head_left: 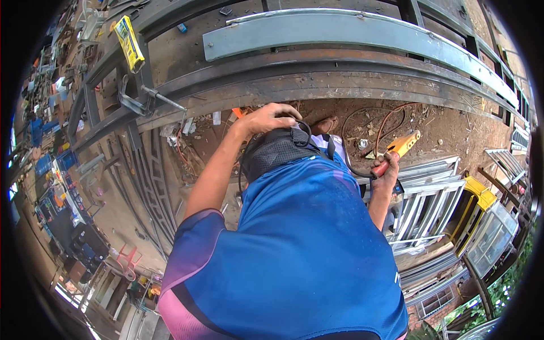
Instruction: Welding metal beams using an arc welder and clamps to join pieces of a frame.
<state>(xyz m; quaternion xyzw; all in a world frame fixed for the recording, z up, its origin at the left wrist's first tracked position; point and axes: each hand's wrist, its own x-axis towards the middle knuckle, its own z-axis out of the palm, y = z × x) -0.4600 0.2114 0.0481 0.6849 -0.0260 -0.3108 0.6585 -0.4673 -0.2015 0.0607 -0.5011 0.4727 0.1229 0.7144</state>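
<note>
My right hand [386, 177] is wrapped round the red grip of a welding electrode holder [403, 144], whose yellow-orange head points up and away to the right. Its black cable [358, 171] runs back toward my body. Over at my waist, my left hand [271, 119] is closed, thumb and fingers pinching a loop of black cable [309, 134]. The loop lies against a black mesh pouch [279, 148] at the front of my blue shirt [317, 226]. Part of the left hand's fingertips is hidden by the cable.
Ahead stands a long steel frame [272, 63] with a grey painted beam [340, 33] on it. A clamp [131, 101] and a yellow box [129, 44] sit at its left. Orange hose [391, 122] lies on the dirt. Aluminium frames [425, 209] lean at right.
</note>
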